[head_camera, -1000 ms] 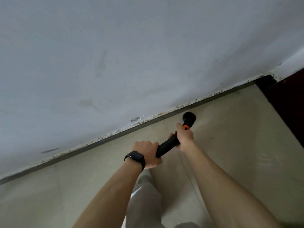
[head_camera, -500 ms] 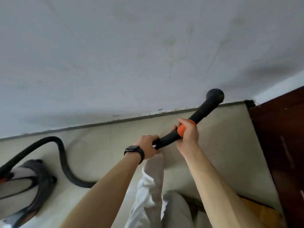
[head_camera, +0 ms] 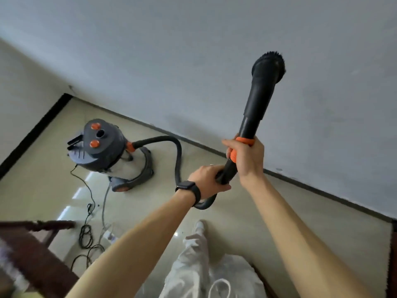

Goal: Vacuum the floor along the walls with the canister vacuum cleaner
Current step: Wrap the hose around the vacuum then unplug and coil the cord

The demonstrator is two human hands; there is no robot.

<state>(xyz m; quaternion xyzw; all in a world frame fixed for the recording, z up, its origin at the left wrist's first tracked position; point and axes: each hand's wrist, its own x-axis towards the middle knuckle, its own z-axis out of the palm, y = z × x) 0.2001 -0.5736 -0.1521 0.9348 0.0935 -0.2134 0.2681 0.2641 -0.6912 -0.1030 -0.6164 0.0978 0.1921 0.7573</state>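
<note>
A glossy beige floor [head_camera: 247, 222] is bounded by a grey wall [head_camera: 171, 50]. The wand [head_camera: 260, 100] is pointed steeply upward, brush end uppermost, and is gripped by curled fingers of the left hand [head_camera: 206, 179] and right hand [head_camera: 247, 160].

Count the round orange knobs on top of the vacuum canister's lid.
2. Both sit on the canister lid: the far knob by its back edge, the near knob closer to the camera, a dark round port between them. The lid's top shows fully, so none seems hidden.
</note>
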